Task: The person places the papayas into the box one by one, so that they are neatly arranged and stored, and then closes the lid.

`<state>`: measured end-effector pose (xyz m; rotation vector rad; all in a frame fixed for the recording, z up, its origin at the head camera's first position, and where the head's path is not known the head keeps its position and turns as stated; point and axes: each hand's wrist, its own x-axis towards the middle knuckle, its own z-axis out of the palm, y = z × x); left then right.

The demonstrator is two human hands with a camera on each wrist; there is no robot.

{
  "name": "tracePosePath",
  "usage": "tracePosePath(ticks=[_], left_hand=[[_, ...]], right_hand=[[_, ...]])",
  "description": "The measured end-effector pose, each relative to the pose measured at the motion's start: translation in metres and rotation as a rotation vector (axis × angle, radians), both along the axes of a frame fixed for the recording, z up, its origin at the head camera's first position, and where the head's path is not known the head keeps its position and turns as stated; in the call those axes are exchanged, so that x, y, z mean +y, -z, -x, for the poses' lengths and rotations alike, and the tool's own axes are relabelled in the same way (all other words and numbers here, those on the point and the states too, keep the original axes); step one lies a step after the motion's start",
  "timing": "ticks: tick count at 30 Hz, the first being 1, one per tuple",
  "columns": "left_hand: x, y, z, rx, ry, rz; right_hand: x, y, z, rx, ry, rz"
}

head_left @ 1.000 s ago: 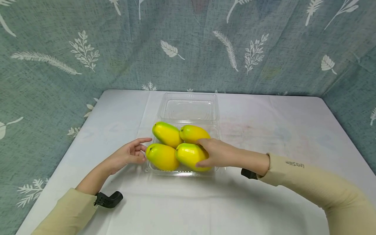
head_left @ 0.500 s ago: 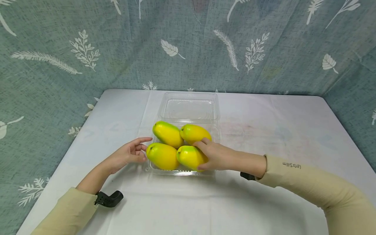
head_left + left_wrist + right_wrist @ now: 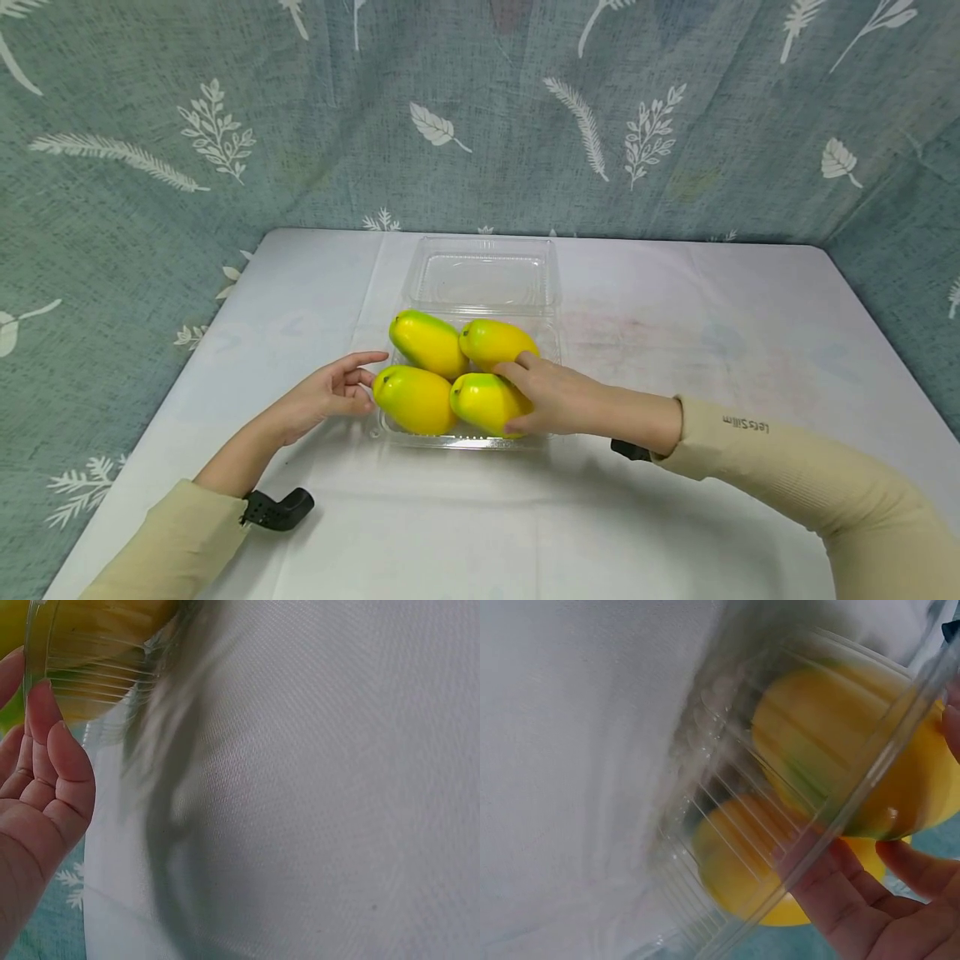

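Several yellow-green mangoes lie in the base of a clear plastic clamshell box, two at the back and two at the front. My right hand grips the front right mango, its thumb on the near side and fingers on the far side. In the right wrist view, fingers reach inside the clear wall beside the fruit. At the box's left edge my left hand rests with loosely bent fingers, close to the front left mango. The left wrist view has those fingertips right at the rim.
The box's lid lies folded back behind the base on the white-covered table. A leaf-patterned green curtain hangs behind and at both sides. Black wrist devices sit under both sleeves.
The front right mango has shifted slightly down and to the right in the right hand, and that hand has turned a little. The left hand has stayed at the box's edge.
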<state>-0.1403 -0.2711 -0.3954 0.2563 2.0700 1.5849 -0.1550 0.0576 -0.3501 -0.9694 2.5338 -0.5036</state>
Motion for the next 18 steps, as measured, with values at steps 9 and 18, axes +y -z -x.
tracePosePath(ticks=[9,18], left_hand=[[-0.002,-0.003,-0.001,0.001,-0.012,0.031],[-0.013,-0.009,0.009,0.037,-0.032,0.123]], right_hand=[[0.007,-0.014,0.002,0.007,0.017,-0.003],[0.034,-0.029,0.026,0.022,0.112,0.089]])
